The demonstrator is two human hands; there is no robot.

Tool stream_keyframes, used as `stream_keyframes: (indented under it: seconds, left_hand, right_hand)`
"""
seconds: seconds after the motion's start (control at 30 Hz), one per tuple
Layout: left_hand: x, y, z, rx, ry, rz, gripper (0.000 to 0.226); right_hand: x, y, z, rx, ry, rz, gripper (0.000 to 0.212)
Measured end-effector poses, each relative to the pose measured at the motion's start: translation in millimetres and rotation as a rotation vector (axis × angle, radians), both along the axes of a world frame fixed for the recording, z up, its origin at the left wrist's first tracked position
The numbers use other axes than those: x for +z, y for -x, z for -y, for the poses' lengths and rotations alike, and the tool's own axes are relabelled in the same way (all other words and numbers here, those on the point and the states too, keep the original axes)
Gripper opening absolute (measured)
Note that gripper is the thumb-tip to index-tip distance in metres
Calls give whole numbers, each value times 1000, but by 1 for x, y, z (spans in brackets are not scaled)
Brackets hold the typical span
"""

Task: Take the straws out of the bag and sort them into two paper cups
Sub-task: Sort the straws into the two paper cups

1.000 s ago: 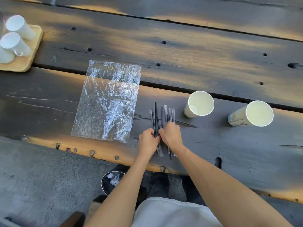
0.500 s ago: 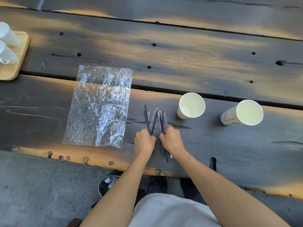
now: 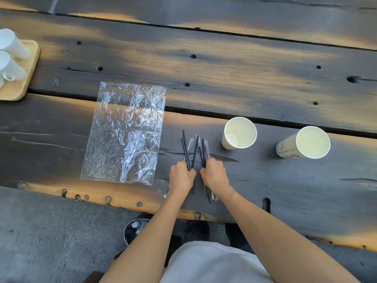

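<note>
Several black straws [image 3: 195,149], some in clear wrappers, lie on the dark wooden table [image 3: 224,82] near its front edge. My left hand [image 3: 181,177] rests on the left part of the pile, fingers curled over a few straws. My right hand [image 3: 215,174] covers the right part, fingers closed on other straws. The clear plastic bag [image 3: 126,133] lies flat to the left, with nothing in it. Two white paper cups stand to the right with nothing inside: the near cup [image 3: 239,133] close to the straws, the printed cup [image 3: 306,142] farther right.
A light wooden tray [image 3: 24,78] with white mugs [image 3: 12,45] sits at the far left edge. A long gap runs between the table planks behind the cups. Below the table's front edge is grey pavement with a small bin [image 3: 135,229].
The straws were one tight bundle under both hands. My hands have drawn slightly apart and the straws now fan into a left and a right group.
</note>
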State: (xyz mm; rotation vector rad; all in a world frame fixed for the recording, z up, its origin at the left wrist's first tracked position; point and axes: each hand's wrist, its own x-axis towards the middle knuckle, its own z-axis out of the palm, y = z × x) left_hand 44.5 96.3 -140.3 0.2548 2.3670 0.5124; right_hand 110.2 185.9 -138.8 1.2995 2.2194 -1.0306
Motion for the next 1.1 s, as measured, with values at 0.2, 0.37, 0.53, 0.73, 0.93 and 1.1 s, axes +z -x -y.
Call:
stream_keyframes:
  seconds: [0.2, 0.37, 0.53, 0.73, 0.93, 1.1]
  left_hand:
    - [5, -2, 15, 81, -255, 150, 19]
    - [19, -5, 20, 115, -399, 329, 12]
    - [33, -10, 27, 142, -528, 431, 19]
    - [43, -19, 30, 246, -675, 496, 25]
    - [59, -37, 32, 286, -775, 574, 28]
    - [67, -41, 44, 169, -816, 659, 29]
  right_hand:
    - [10, 1, -17, -241, 237, -127, 30]
    - [39, -2, -25, -319, 538, -344, 29]
    - [62, -3, -24, -252, 631, -418, 28]
    - [75, -8, -18, -240, 614, -496, 20]
    - [88, -19, -10, -140, 593, -501, 23]
    - [98, -27, -14, -92, 593, -475, 21]
